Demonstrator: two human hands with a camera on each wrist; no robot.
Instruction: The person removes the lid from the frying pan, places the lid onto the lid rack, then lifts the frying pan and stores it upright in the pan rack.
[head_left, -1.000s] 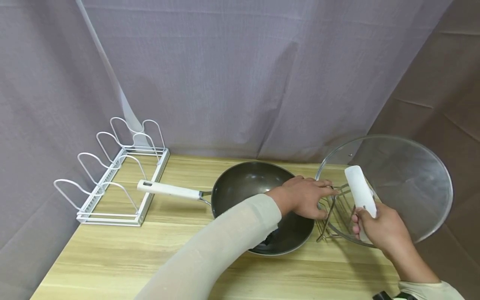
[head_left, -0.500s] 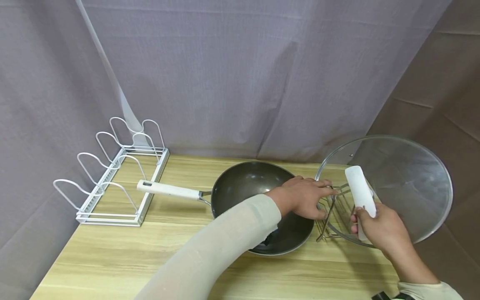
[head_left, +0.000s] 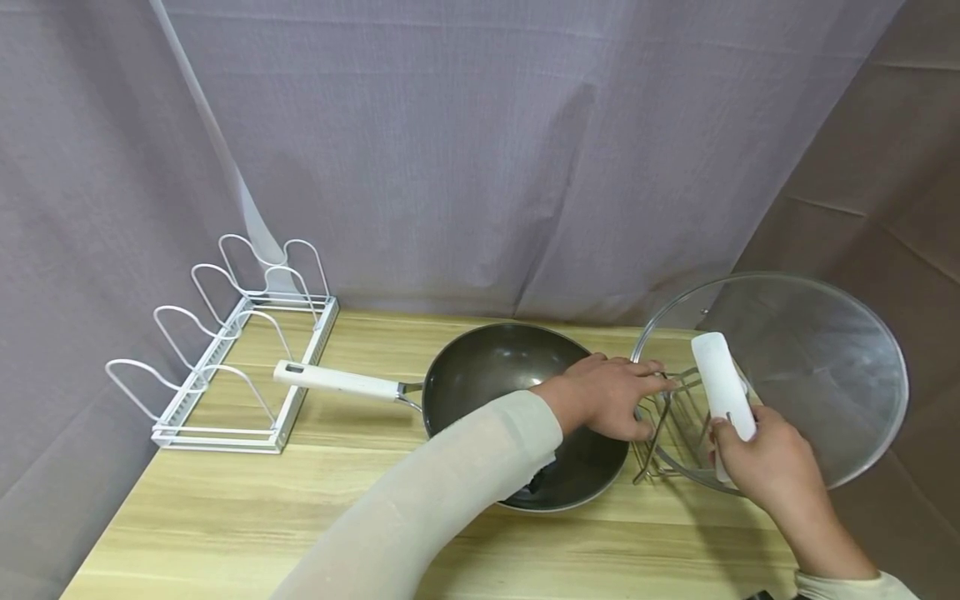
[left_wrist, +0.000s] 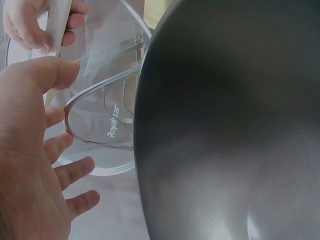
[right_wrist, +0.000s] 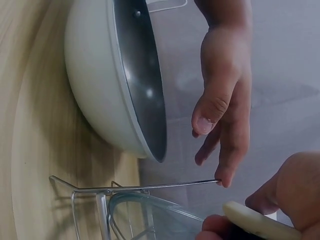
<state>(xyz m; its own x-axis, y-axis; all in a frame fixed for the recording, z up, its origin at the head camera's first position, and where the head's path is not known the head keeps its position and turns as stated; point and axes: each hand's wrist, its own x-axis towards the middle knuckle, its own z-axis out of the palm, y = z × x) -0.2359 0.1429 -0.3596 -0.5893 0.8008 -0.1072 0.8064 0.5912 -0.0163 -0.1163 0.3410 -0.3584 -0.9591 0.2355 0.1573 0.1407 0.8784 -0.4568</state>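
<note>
Barely anything's shifted vs. 1 s ago: your R hand has rolled a bit on the white lid handle, fewer fingertips showing under it, & the glass lid has crept a touch right. Your L hand & the wok look unmoved. Prob. just fine settling of the lid at the metal wire rack, not a new step imo.

Lid stands tilted at that rack, by the tabletop's right edge, twd the back; can't tell if it's fully seated. Lid handle's on the side facing the wok; long axis runs near upright in the head view, top end leaning left, lower end in your grip.

R hand's holding: thumb & fingers wrapped round the lid handle. L hand's wide & relaxed, fingertips touching the rack's wire loop, nothing gripped.

Wok's mid-tabletop near the back edge, under your L forearm, wok handle pointing twd the left edge, its tip overlapping the white pan rack near the back-left corner
</note>
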